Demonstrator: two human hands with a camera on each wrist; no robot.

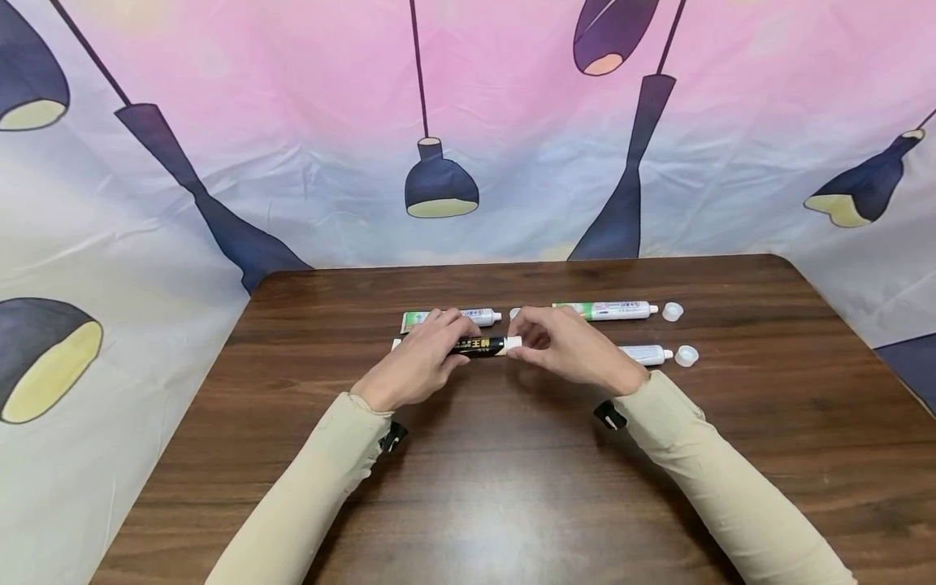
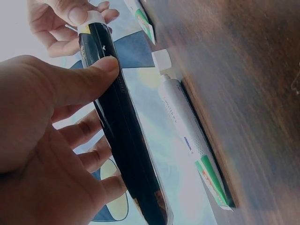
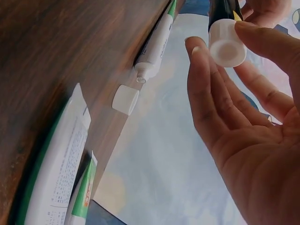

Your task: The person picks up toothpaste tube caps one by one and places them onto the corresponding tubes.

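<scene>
three tubes (image 1: 621,310) lie on the table (image 1: 483,455), each left of a cap (image 1: 673,312).

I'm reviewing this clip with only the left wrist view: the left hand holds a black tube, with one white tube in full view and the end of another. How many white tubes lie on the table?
Observer: Three; the head view shows a tube beyond the left hand, a second tube at back right, and a third tube nearer, partly behind the right hand.
Operator: I see one loose cap. Any others?
Observer: Yes, another cap by the second tube's tip and a further cap by the third's.
Operator: And the end of the black tube's white cap?
Observer: The right wrist view shows it round, facing that camera.
</scene>
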